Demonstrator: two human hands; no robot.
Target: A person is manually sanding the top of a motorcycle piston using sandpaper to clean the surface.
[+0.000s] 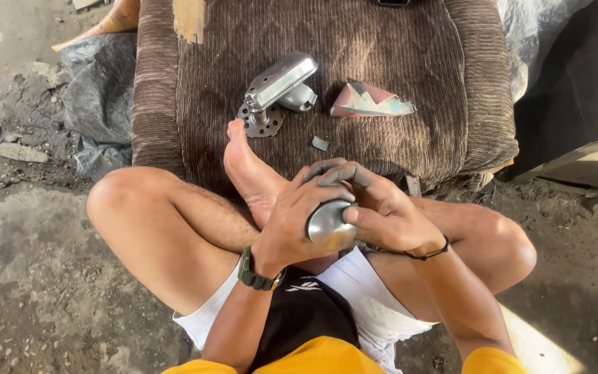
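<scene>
Hands held one small shiny metal piece (328,225) over the person's lap. The left hand (297,215) wrapped around its side, and the right hand (382,211) closed on it from the other side, fingers grey with dust. One bare foot (247,170) rested on a brown cushion (327,83). Just past the toes lay a bigger metal part (276,90) with a round base. Near it sat a folded scrap of sandpaper (368,100).
</scene>
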